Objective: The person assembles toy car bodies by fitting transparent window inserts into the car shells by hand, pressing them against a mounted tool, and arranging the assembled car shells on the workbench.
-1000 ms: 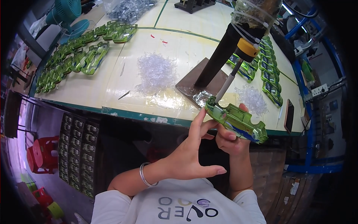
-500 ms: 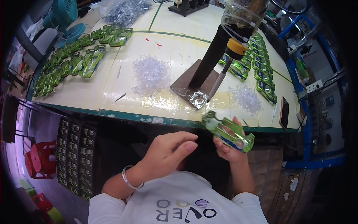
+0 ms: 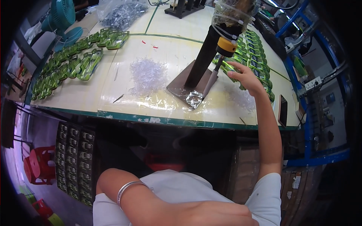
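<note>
Right hand [image 3: 247, 80] out over the table [image 3: 109, 90], just right of the black post [image 3: 201, 58], thumb and fingers parted, right by the green plastic shells [image 3: 260, 64] lined up on that side; whether a fingertip touches one is hard to say from here. Left hand [image 3: 213, 214] lies well to the near side of the post, across the white shirt [image 3: 166, 182], fingers cropped, so can't tell their state. Left of the post, a heap of clear scraps [image 3: 149, 75]!
</note>
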The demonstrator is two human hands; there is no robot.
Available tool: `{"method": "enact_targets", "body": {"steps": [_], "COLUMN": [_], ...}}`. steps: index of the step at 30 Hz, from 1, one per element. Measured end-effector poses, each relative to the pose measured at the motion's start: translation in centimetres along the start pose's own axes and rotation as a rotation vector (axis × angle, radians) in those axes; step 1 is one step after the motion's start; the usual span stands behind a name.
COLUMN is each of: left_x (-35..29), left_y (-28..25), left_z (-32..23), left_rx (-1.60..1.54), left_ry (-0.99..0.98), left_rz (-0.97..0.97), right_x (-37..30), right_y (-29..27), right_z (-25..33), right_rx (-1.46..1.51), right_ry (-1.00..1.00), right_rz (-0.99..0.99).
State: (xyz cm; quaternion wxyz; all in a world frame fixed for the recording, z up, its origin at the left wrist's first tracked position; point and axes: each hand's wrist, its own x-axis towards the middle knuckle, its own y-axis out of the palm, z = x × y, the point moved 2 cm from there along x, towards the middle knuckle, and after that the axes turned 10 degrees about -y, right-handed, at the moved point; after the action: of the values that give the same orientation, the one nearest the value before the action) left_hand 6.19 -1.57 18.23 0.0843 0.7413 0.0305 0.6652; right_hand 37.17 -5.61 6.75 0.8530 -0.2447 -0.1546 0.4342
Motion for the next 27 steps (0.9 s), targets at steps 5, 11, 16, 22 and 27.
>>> {"method": "enact_targets", "body": {"steps": [5, 11, 16, 22, 27], "left_x": [1.1, 1.0, -0.3, 1.1, 1.2], "left_y": [-2.5, -3.2, -1.7, -2.8, -4.0], "left_z": [-0.7, -2.6, -0.4, -1.7, -5.2], "left_rx": [0.030, 0.465, 0.420, 0.062, 0.485], "left_ry": [-0.548, -0.580, -0.594, -0.520, -0.611], "left_rz": [0.126, 0.085, -0.332, -0.148, -0.030], "right_x": [2.1, 4.6, 7.6, 6.3, -0.1], "right_y": [0.2, -0.9, -1.6, -1.5, -0.5], "right_z": [-0.9, -1.3, -6.2, -6.7, -4.4], "right_rx": [-0.067, -0.119, -0.292, -0.587, -0.390], "right_ry": [0.121, 0.173, -0.100, -0.268, -0.270], "right_rz": [0.078, 0.047, -0.059, -0.353, -0.405]}}
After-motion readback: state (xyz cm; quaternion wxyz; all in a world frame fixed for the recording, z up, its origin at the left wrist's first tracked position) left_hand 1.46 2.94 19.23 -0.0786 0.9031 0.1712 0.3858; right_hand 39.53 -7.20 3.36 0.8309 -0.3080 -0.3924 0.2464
